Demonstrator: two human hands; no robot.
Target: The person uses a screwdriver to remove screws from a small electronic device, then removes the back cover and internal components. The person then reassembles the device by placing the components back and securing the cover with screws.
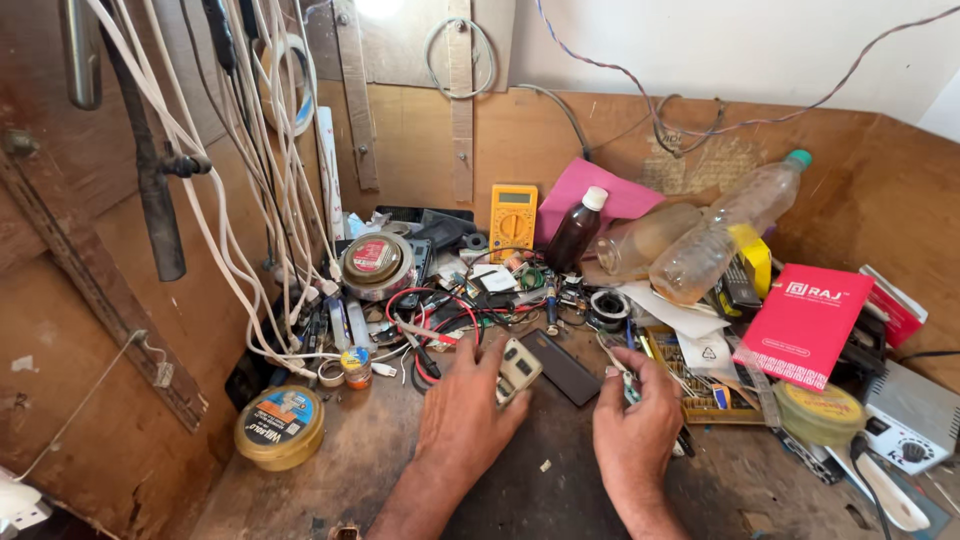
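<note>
- A round yellow tin [279, 427] sits on the left of the table [560, 480].
- The left hand [465, 410] holds a small beige part [518, 370] near the table's middle.
- A flat black slab [562, 366] lies just beside the part.
- The right hand [635, 420] is curled around a thin tool [620, 370].
- A pink box [805, 322] sits far right.

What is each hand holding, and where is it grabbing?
The left hand holds a small beige rectangular plastic device by its near end. The right hand grips a thin metal tool by its lower part.
</note>
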